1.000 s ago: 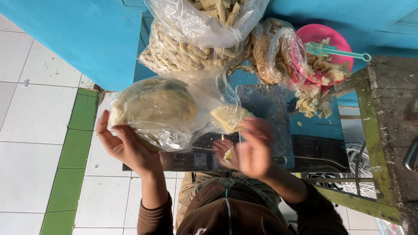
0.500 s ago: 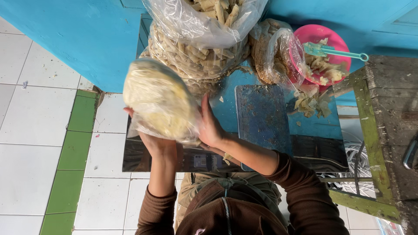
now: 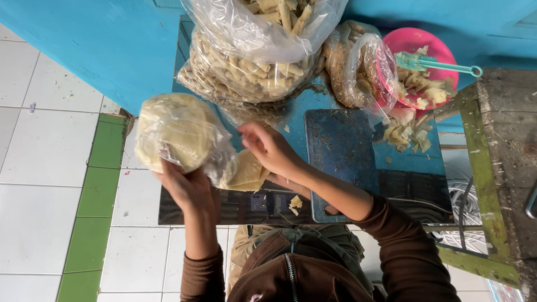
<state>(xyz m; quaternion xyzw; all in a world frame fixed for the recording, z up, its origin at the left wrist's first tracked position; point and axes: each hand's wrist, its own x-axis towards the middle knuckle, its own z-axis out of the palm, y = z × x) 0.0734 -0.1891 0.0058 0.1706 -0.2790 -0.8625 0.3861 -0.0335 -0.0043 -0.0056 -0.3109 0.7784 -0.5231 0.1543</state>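
White floor tiles (image 3: 45, 151) with a green strip (image 3: 95, 201) lie to one side, and a bright blue wall (image 3: 100, 45) rises behind a blue counter (image 3: 414, 162). Left hand (image 3: 187, 187) cups from below a clear plastic bag (image 3: 179, 137) packed with pale yellow food, lifted just off the counter's edge. Right hand (image 3: 268, 148) pinches the bag's twisted neck beside it, fingers closed on the plastic. Behind them sits a big sack of pale sticks (image 3: 251, 61), and next to it a smaller sack of brown crumbs (image 3: 358, 67). Dark scale plate (image 3: 341, 156) rests on the counter near a pink bowl (image 3: 419, 45) with a teal scoop (image 3: 436, 64) across it.
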